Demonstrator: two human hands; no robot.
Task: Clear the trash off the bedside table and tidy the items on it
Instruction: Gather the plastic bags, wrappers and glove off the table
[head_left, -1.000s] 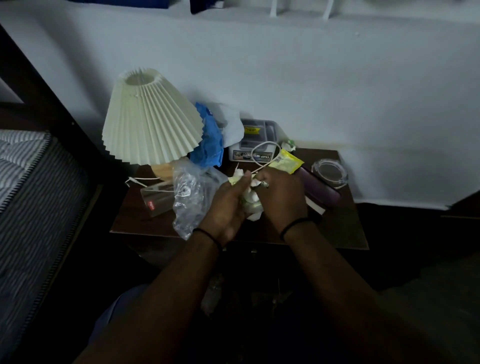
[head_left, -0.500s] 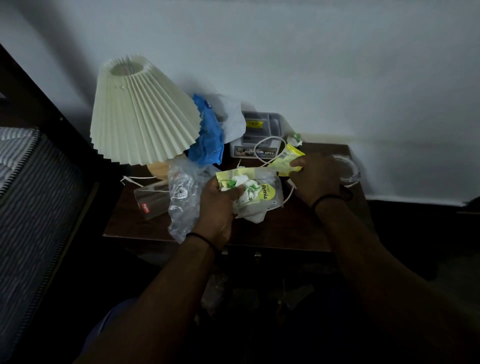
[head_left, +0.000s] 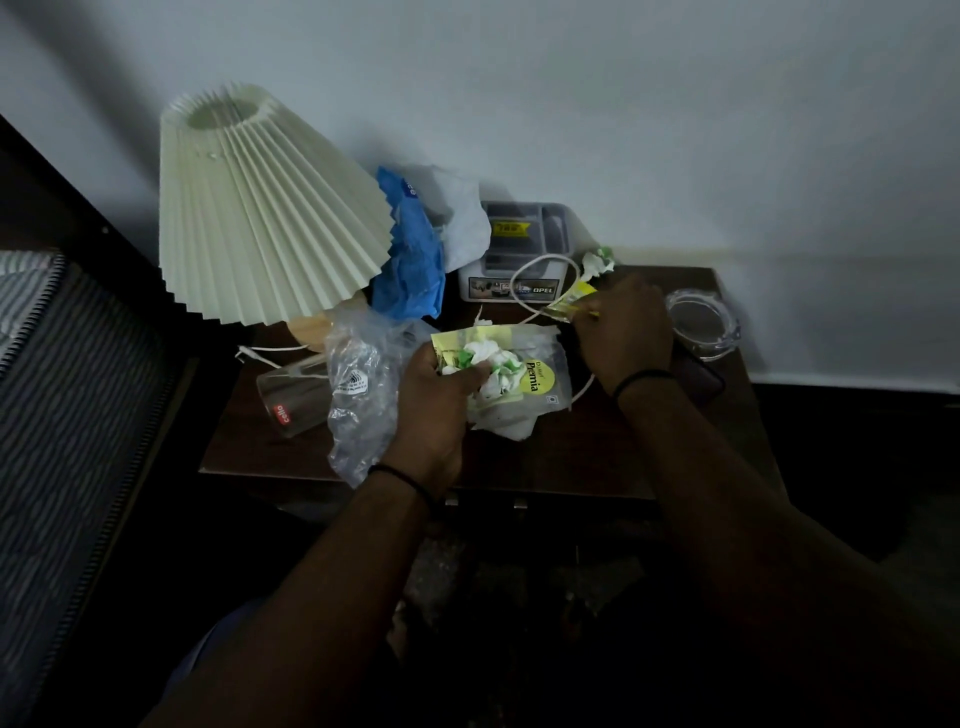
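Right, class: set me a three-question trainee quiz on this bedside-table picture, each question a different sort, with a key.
1. True or false: the left hand holds the clear packet stuffed with crumpled paper.
2. What does the right hand pinch? A) yellow wrapper B) a spoon C) a book
3. Fill in: the fallen glass lies under the ____.

Key: 1 true; 2 A; 3 lamp.
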